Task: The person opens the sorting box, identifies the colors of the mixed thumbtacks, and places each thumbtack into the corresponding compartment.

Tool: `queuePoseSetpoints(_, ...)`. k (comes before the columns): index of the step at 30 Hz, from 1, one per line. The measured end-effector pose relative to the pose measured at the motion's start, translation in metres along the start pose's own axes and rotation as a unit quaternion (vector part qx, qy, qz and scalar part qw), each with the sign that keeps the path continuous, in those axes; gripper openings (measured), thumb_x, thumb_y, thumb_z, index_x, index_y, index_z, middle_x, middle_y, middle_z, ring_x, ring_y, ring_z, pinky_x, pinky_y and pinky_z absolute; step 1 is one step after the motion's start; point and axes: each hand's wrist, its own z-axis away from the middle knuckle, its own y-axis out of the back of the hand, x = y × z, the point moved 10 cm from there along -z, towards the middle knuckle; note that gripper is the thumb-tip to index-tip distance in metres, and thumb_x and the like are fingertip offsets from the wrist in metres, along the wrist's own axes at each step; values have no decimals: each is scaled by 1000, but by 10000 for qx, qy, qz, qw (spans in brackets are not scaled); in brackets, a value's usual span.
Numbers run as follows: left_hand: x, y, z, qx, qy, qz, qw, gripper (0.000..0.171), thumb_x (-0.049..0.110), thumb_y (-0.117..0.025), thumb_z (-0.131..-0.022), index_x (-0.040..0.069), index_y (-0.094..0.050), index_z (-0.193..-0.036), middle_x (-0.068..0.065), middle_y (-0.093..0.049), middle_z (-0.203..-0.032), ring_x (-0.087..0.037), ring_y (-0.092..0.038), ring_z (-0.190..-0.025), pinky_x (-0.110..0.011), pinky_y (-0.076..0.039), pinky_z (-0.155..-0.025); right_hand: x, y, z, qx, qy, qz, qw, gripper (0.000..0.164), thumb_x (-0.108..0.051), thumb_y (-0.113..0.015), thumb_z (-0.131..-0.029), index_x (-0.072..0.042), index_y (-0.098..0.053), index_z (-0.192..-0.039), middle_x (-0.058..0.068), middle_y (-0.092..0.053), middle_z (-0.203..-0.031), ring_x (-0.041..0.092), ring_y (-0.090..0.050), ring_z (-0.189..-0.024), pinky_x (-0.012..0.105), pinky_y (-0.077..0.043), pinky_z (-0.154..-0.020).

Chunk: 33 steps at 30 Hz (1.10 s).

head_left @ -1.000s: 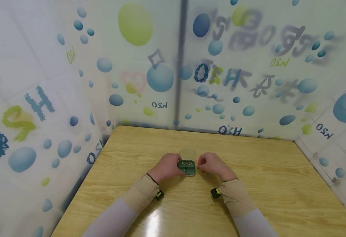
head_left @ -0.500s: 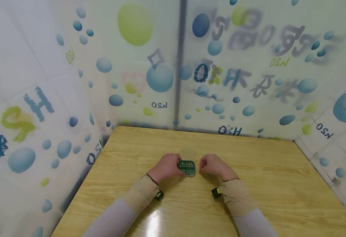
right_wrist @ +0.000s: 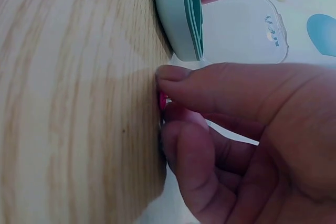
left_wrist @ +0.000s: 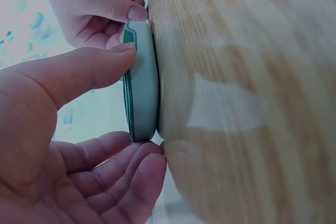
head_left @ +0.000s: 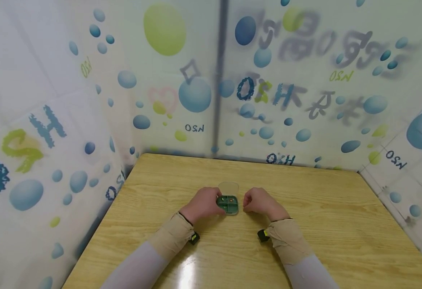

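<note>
A green pill box (head_left: 232,207) lies on the table with its clear lid (head_left: 229,187) swung back, away from me. Small pieces sit in three of its compartments: pale ones in the two left ones, an orange-red one at the far right. My left hand (head_left: 204,204) grips the box from the left, thumb on the near side and fingers round the far side. Just right of the box, my right hand (head_left: 261,202) is down at the tabletop. In the right wrist view its thumb and forefinger pinch a small red piece (right_wrist: 163,99), mostly hidden by the fingertips.
The wooden table (head_left: 326,224) runs up to patterned curtain walls (head_left: 290,80) at the back and sides. Wrist cameras (head_left: 263,235) are strapped under both wrists.
My right hand has shifted slightly right, away from the box, and its fingers have drawn together; the red speck beneath it no longer shows in the head view. My left hand stays put.
</note>
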Motion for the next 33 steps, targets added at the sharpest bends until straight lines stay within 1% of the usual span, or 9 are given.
queuePoseSetpoints(6, 1, 2, 1, 37, -12, 45, 10000, 47, 31, -95, -76, 6, -75, -110, -4, -75, -97, -16, -62, -82, -35, -54, -80, 1, 0, -1, 28, -45, 100, 9999, 20, -9, -83, -90, -12, -71, -74, -2, -63, -72, 14, -55, -66, 28, -45, -63)
queuePoseSetpoints(11, 1, 1, 1, 39, 5, -4, 10000, 47, 31, -95, -76, 7, -75, -111, -4, -76, -98, -16, -63, -83, -35, -54, -80, 2, -1, -2, 22, -51, 133, 9999, 21, -9, -83, -91, -12, -71, -73, -3, -62, -70, 13, -54, -65, 28, -44, -62)
queuePoseSetpoints(21, 2, 2, 1, 53, -7, -17, 10000, 47, 31, -95, -76, 6, -75, -111, -4, -76, -98, -16, -63, -83, -35, -54, -81, -3, 0, 0, -3, 74, 106, 9999, 20, -5, -77, -94, -11, -71, -75, -2, -60, -69, 13, -53, -63, 27, -44, -61)
queuePoseSetpoints(28, 2, 3, 0, 97, -42, -39, 9999, 46, 31, -95, -75, 7, -75, -109, -4, -76, -96, -16, -62, -82, -35, -54, -79, -4, 1, 0, 24, 104, 111, 9999, 20, -2, -73, -92, -11, -71, -75, -2, -61, -70, 13, -54, -64, 27, -44, -61)
queuePoseSetpoints(33, 1, 2, -1, 84, -75, -22, 9999, 45, 30, -95, -74, 7, -75, -108, -3, -75, -95, -15, -62, -80, -34, -53, -77, -7, 0, -1, -57, 218, 60, 9997, 17, -2, -73, -92, -10, -73, -77, -1, -63, -72, 13, -55, -64, 27, -45, -60)
